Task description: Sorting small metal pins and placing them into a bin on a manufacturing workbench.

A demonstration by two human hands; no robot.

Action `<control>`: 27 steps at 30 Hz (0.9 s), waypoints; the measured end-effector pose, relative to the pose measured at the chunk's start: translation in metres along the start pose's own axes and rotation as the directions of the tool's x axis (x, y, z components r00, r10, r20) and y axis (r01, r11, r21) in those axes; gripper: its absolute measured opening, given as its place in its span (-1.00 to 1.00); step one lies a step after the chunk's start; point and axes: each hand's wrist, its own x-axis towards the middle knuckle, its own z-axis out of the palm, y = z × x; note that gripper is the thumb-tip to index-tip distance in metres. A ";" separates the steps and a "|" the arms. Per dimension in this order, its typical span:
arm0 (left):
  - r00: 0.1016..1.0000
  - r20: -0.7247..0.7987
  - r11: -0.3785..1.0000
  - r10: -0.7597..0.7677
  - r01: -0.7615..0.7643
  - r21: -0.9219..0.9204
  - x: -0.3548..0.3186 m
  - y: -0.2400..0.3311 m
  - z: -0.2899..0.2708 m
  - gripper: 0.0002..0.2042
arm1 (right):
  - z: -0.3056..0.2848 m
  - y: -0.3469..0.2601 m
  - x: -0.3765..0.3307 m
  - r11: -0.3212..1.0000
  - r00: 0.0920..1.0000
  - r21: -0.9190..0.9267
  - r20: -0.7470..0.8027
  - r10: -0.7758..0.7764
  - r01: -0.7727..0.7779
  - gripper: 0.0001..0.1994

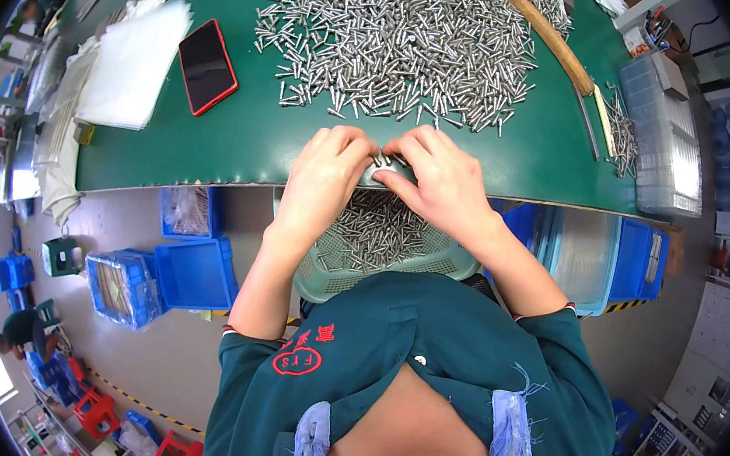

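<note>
At the near edge of the green table, my two hands meet over a few small silvery metal pins (383, 161). The fingers of my left hand (328, 172) are curled and closed on these pins from the left. My right hand (445, 183) pinches them from the other side, thumb stretched toward the left hand. Fingers partly hide the pins, so their number is unclear. Just below the hands, a pale green perforated basket (333, 285) holds many similar metal pins (380, 234). Beyond the hands lies a large heap of metal pins (400, 42) on the table.
Wooden strips (550, 39) border the heap. A red-edged phone (208, 68) and white sheets (130, 65) lie left on the green table (241, 141). Clear plastic boxes (662, 134) stand at the right end. Blue crates (195, 273) sit on the floor. Another person (25, 332) is far left.
</note>
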 end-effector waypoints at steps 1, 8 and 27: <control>1.000 -0.001 1.000 -0.001 0.001 0.002 0.000 0.001 -0.001 -0.85 | 0.000 -0.001 0.001 1.000 1.000 -0.005 -0.002 0.023 -0.023 -0.78; 0.992 -0.061 0.986 -0.111 0.118 0.116 -0.007 0.003 -0.004 -0.82 | -0.001 0.004 0.002 1.000 0.999 0.024 0.036 -0.002 0.002 -0.80; 0.995 -0.042 0.990 -0.086 0.090 0.107 -0.002 0.006 -0.006 -0.91 | -0.012 0.008 0.014 0.992 0.976 0.119 0.212 -0.055 0.030 -0.73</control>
